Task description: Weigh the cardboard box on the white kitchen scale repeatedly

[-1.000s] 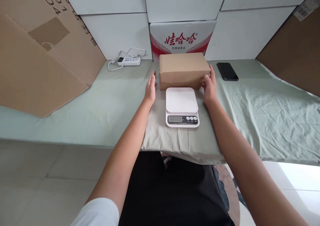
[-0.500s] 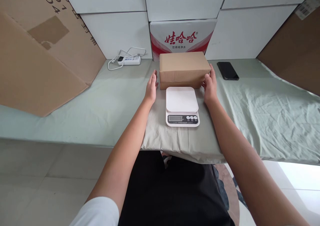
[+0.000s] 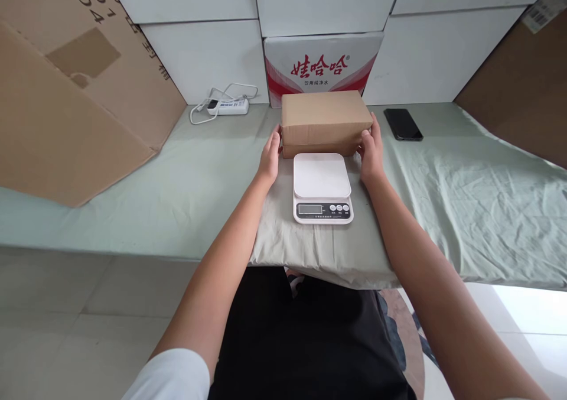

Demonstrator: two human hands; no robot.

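Closest to the camera are the person's black clothes and a white sleeve on the left arm. Both bare arms reach forward over the edge of the counter [image 3: 133, 211], which has a pale green cloth spread over it.

A little farther in sits a white kitchen scale [image 3: 322, 188]. It has a flat white top, a small dark screen and three round buttons on its near side. It lies between the two arms and neither hand touches it.

Just past the scale is a plain brown cardboard box [image 3: 325, 121], lying flat on the cloth, with its near edge right beside the far edge of the scale. The left hand [image 3: 270, 158] is pressed flat against the left end of the box, fingers straight and pointing away. The right hand [image 3: 371, 152] is against the right end, with its fingers curled a bit around the corner. So the grip is made by the two open hands, one on each end, with the box squeezed between them. I cannot tell if the box is lifted at all; it looks like it is resting on the cloth.

To the right of the box, apart from it, a black phone [image 3: 402, 124] lies flat. To the left and farther back, a white power strip [image 3: 228, 106] lies with its white cord looped around it.

At the back stands a white and red carton [image 3: 322, 65] with red writing, right behind the brown box, with white blocks stacked beside and above it. A big sheet of brown cardboard [image 3: 75, 93] leans on the far left.
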